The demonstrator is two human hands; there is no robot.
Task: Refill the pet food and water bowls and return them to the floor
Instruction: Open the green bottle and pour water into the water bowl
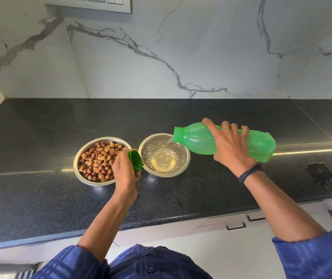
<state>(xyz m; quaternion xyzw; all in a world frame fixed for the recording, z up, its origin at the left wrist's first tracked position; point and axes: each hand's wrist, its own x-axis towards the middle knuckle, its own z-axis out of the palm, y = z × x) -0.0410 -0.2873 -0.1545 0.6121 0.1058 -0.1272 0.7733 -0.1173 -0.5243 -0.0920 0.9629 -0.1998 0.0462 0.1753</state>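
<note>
Two steel bowls stand side by side on the black counter. The left bowl (80, 158) is full of brown kibble. The right bowl (184, 164) holds clear water. My right hand (229, 150) grips a green plastic bottle (197, 141) lying nearly level, its mouth over the right bowl's rim, and water streams from it into the bowl. My left hand (123, 170) holds the green bottle cap (135, 162) between the two bowls.
The black granite counter (40, 194) runs along a marble-patterned wall (201, 47). A small puddle (322, 174) lies on the counter at the right. Drawer handles (235, 226) show below the counter's front edge. Pale floor (231, 254) is underfoot.
</note>
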